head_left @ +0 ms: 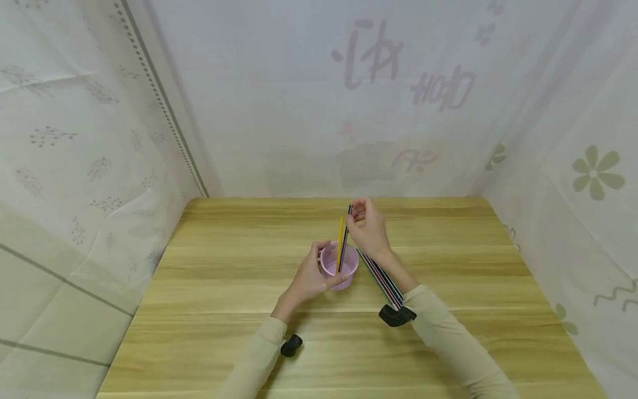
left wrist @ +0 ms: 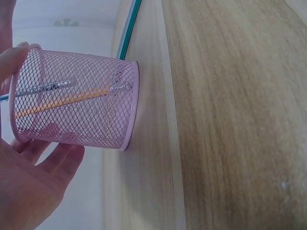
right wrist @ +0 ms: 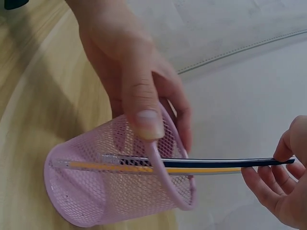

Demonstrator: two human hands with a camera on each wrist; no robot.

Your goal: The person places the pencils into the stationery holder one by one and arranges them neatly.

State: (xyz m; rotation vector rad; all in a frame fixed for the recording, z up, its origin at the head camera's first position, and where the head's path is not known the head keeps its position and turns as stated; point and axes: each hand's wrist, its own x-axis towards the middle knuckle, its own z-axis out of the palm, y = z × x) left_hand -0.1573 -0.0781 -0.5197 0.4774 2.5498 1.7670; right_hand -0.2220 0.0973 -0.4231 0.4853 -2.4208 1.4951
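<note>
A pink mesh pen cup (head_left: pixel 353 261) stands upright on the table, and my left hand (head_left: pixel 308 278) grips it with the thumb over the near side of the rim. Inside it leans a yellow pencil (head_left: pixel 340 235). My right hand (head_left: pixel 371 231), above and right of the cup, pinches the upper end of a dark pencil (right wrist: pixel 216 162) with a pale stripe. That pencil's lower end, with a metal ferrule, is down inside the cup, as the right wrist view shows through the mesh (right wrist: pixel 91 191). The two pencils lie side by side.
Several striped pencils (head_left: pixel 379 277) lie bundled on the wooden table (head_left: pixel 224 277), right of the cup and partly under my right forearm. A black wrist camera (head_left: pixel 397 315) overlaps their near ends. Printed cloth (head_left: pixel 279 100) hangs behind the table and at both sides.
</note>
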